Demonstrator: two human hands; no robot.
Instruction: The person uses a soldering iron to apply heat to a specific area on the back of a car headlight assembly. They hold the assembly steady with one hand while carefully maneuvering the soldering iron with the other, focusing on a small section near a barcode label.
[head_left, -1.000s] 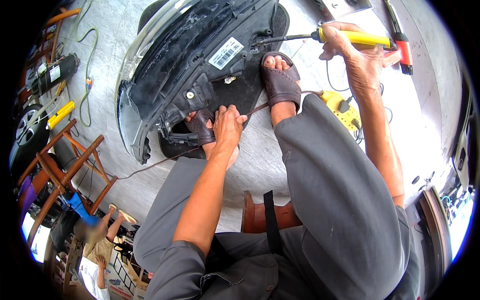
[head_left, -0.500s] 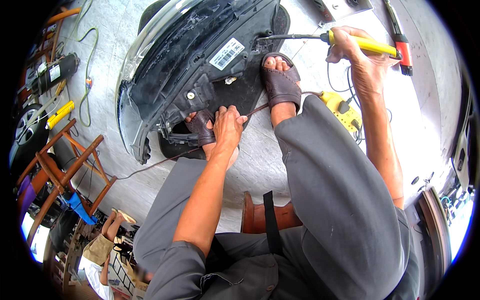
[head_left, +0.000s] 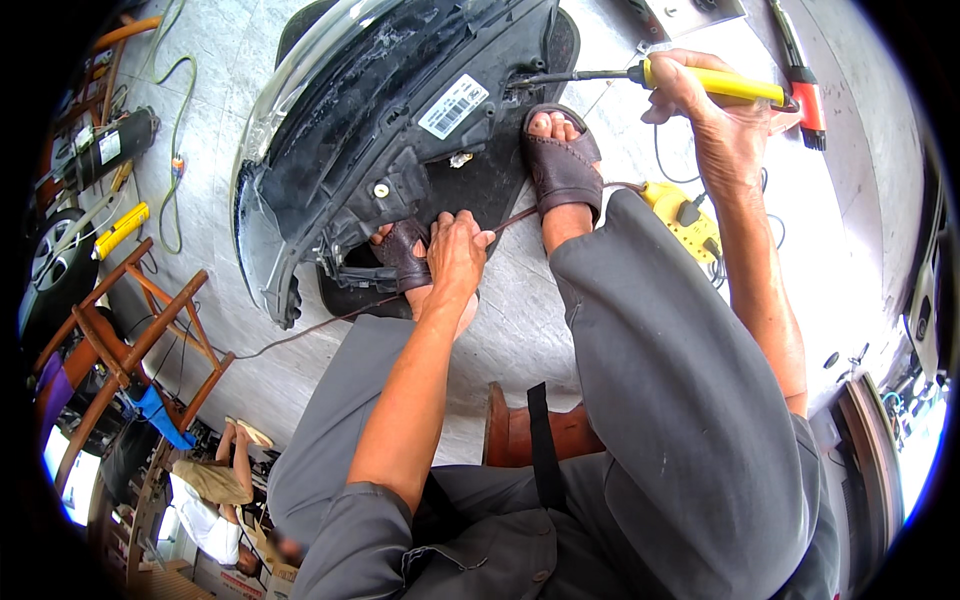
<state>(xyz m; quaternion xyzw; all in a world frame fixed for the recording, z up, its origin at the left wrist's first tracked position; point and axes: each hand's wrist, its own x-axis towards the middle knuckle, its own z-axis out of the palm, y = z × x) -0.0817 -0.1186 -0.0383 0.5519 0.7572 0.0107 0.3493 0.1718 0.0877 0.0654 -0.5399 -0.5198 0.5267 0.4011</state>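
A soldering iron (head_left: 728, 86) with a yellow handle is gripped in my right hand (head_left: 735, 145). Its dark metal shaft reaches left, and the tip touches or nearly touches the black plastic back of a car headlight (head_left: 400, 150), by a mounting corner. The headlight lies tilted, its clear lens along the left side and a white label on the housing. My left hand (head_left: 457, 255) rests over the strap of my left sandal (head_left: 402, 255), fingers loosely bent and thumb apart. A brown cord (head_left: 515, 218) passes close to that thumb; whether it runs under the hand is hidden.
Beneath the headlight lies a black mat (head_left: 485, 185). A yellow power strip (head_left: 680, 220) with plugs sits right of my right sandal (head_left: 562, 165). A red-and-black tool (head_left: 808, 105) lies at the upper right. Wooden frames (head_left: 150, 330) stand left, and another person (head_left: 205, 510) is lower left.
The soldering iron and my right hand have shifted slightly left, the tip moving a little along the housing corner. My left hand has stayed put. The other person has changed posture.
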